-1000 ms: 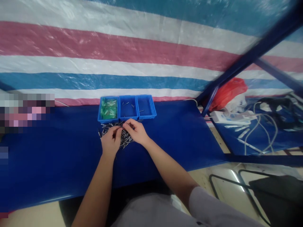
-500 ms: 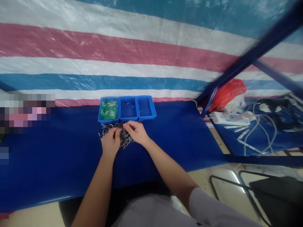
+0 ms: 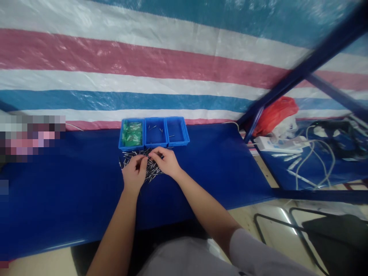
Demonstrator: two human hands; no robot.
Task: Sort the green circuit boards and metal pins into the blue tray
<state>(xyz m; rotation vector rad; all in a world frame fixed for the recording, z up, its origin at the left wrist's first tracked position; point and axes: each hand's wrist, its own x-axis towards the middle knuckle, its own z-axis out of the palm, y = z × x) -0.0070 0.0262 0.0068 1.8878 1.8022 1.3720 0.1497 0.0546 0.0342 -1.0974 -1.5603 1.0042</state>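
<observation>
Many thin dark metal pieces (image 3: 153, 171) lie in a pile on the blue table (image 3: 77, 184). Over the pile's left part is my left hand (image 3: 134, 173), its thumb and fingers pinched together. My right hand (image 3: 166, 161) is pinched too, its fingertips almost touching those of the left. Whatever is between the fingertips is too small to make out. Behind the pile stand three joined blue bins: the left bin (image 3: 120, 138) holds green packets, the middle bin (image 3: 156, 145) a few thin pieces, and the right bin (image 3: 178, 143) one thin piece.
A striped sheet (image 3: 172, 65) hangs behind the table. At the right are a blue metal frame (image 3: 287, 78), a red plastic bag (image 3: 276, 111), a white power strip (image 3: 280, 145) and loose cables. A black-framed chair (image 3: 290, 226) stands at the lower right.
My hands have shifted very slightly, with the fingertips coming a little closer together over the pile. The bins and the pile look the same.
</observation>
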